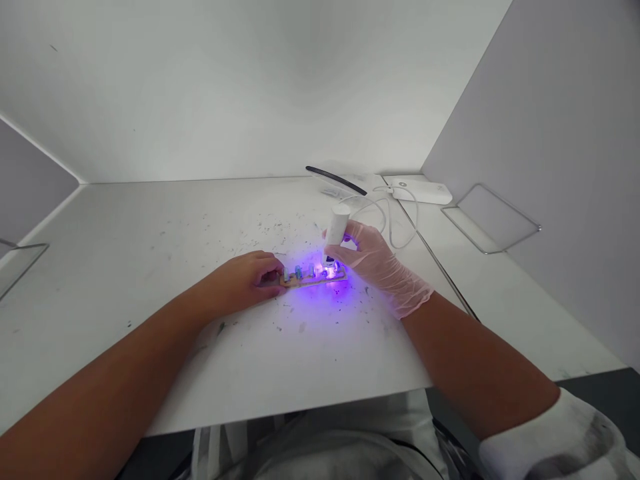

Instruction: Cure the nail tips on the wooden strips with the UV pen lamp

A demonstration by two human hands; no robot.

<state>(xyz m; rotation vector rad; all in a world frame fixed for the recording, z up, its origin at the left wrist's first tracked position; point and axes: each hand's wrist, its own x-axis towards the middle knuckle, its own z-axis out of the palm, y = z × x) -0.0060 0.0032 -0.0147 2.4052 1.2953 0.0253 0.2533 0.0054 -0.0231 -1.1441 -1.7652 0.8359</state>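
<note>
While gloved right hand (369, 259) is pinching white lamp (338, 225), I'm watching violet light (330, 297) flooding narrow strip (306, 285) below it, bare left hand (250, 277) pinching strip's end beside its fingertips.

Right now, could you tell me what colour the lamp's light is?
Violet, nearly white at its centre, in the head view.

Left wire frame (25, 272), right sleeve (560, 440) cut off by picture edges; small pieces (299, 272) blurred near violet glare (331, 272).

We can read no words, brands or numbers here; the small marks on the white device (423, 192) at the back right are too tiny for us to make out.
</note>
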